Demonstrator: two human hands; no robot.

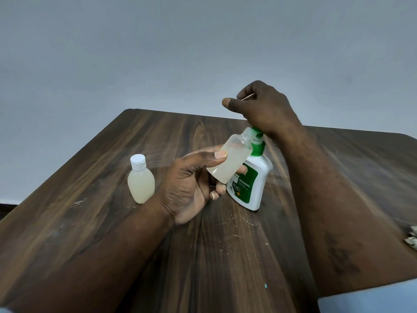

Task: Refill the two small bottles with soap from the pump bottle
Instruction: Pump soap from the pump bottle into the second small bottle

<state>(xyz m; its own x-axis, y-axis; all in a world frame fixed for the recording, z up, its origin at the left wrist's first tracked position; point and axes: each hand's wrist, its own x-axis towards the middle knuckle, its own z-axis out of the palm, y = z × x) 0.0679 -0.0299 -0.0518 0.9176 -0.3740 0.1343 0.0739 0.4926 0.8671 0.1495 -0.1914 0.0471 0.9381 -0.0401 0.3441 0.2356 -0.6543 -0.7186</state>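
Note:
My left hand (191, 184) grips an uncapped small translucent bottle (232, 158), tilted so its open neck sits right at the green nozzle of the pump bottle (250, 184). Pale soap lies in the lower part of this small bottle. The pump bottle is white with a green label and stands on the dark wooden table (203, 245). My right hand (261, 105) is closed over the green pump head, with the heel of the hand on it, and pinches something small and thin between thumb and finger. A second small bottle (141, 179), capped in white and holding pale soap, stands to the left.
A plain grey wall rises behind the table. A crumpled grey scrap (411, 239) lies at the table's right edge. The table's far edge runs just behind the pump bottle.

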